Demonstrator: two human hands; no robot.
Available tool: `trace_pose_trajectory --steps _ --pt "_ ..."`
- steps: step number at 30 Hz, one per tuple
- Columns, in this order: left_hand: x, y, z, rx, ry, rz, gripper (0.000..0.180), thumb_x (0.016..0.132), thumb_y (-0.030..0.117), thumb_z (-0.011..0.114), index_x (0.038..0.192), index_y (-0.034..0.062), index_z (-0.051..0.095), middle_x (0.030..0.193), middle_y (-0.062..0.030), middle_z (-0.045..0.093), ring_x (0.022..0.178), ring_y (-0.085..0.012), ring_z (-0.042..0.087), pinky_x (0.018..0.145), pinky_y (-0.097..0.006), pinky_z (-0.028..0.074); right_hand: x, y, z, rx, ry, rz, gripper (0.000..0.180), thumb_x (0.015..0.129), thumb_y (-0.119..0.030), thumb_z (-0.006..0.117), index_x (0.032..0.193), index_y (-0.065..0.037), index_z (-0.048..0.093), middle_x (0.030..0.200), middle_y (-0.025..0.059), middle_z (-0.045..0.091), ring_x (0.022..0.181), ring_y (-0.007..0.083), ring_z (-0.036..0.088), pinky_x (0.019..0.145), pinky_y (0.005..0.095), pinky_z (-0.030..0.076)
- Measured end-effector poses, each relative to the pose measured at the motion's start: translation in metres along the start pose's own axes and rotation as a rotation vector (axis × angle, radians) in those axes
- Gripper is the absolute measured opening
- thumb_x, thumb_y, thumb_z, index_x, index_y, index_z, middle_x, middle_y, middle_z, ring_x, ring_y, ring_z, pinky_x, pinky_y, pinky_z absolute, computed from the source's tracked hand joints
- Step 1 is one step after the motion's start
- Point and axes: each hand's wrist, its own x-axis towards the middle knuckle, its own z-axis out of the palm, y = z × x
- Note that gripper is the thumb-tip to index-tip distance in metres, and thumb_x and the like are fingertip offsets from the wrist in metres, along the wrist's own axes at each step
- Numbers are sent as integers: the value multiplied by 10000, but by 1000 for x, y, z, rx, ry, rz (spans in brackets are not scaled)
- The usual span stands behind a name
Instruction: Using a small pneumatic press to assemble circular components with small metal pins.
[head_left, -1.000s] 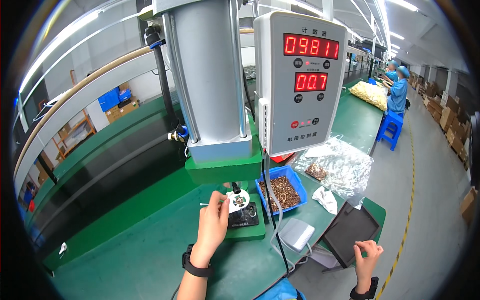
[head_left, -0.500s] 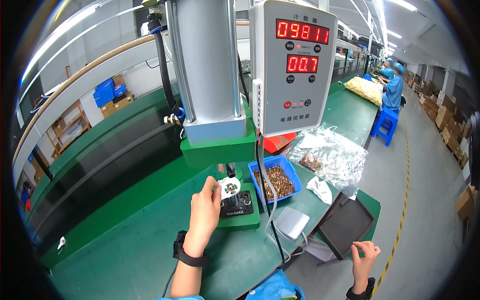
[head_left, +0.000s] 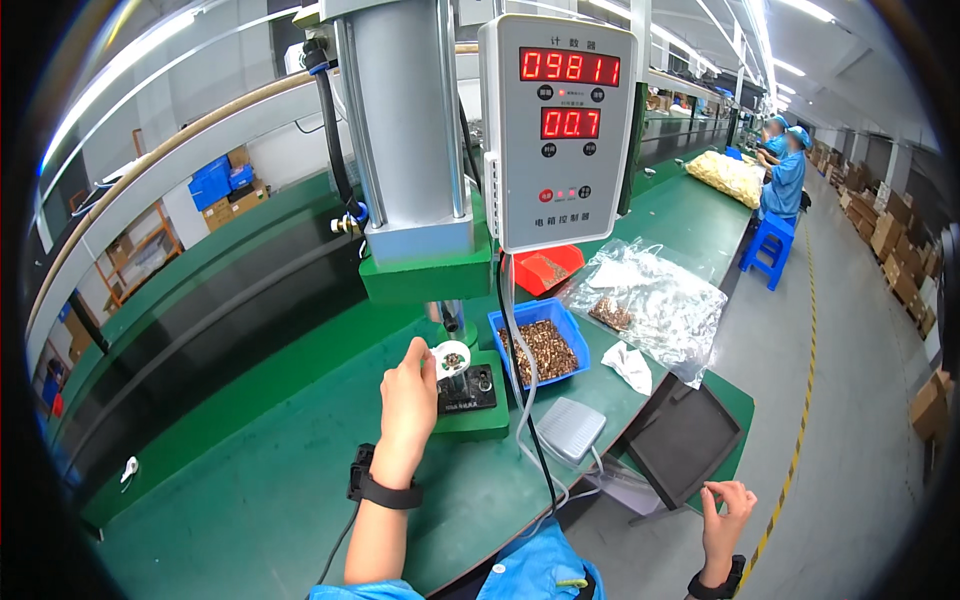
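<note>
My left hand [head_left: 410,390] pinches the edge of a white round plastic part [head_left: 453,358] with small brass-coloured pieces in its middle. The part sits over the black fixture [head_left: 466,394] on the press's green base [head_left: 475,426], beneath the metal ram [head_left: 452,318]. Off the table's right side, my right hand [head_left: 728,515] hangs beside a dark tray [head_left: 680,445]. Its thumb and fingertips are drawn together, and anything between them is too small to make out. A blue bin [head_left: 569,318] of small brass-coloured pieces stands right of the fixture.
A grey control box [head_left: 560,140] with red digits hangs beside the press cylinder [head_left: 400,130]. Behind the blue bin are a red bin [head_left: 572,262] and a clear plastic bag [head_left: 670,310]. A white cloth [head_left: 628,368], grey box [head_left: 572,430] and cables lie nearer. Co-workers [head_left: 785,180] sit farther along.
The view has shifted slightly, so the press and control box appear farther left. My left hand keeps its pinch on the white part; my right hand holds nearly the same pose.
</note>
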Motion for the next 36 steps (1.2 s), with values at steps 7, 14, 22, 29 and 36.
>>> trace_pose_trajectory --steps 7,14,22,29,36 --pt "22 -24 -13 -263 -244 79 145 898 136 520 879 -6 497 578 -146 530 515 -229 504 522 -335 386 46 -60 47 332 -66 -48 105 676 -38 698 779 -42 676 768 58 610 660 159 554 665 272 413" --pt "31 -38 -19 -398 -464 -14 216 926 194 490 945 -12 552 689 -113 572 603 -142 466 581 -292 394 83 -134 167 753 -252 -94 91 739 -15 674 829 -9 668 743 71 590 592 115 519 559 231 428" --pt "38 -43 -28 -369 -576 -67 248 926 205 501 1037 -15 532 743 -132 587 618 -152 453 589 -314 396 82 -139 178 591 -332 -108 76 750 -18 658 825 -3 658 696 50 559 568 101 496 537 231 404" --pt "34 -43 -33 -450 -579 -34 261 905 165 515 1108 5 485 702 -157 598 538 -213 477 552 -331 398 84 -143 172 578 -320 -201 139 739 15 639 875 7 665 755 78 612 606 126 552 566 240 441" --pt "38 -34 -39 -371 -572 -8 212 878 142 524 1043 10 506 663 -174 596 541 -294 537 543 -360 401 105 -152 126 543 -335 -226 152 732 29 636 876 -2 676 773 79 644 657 119 588 615 228 465"
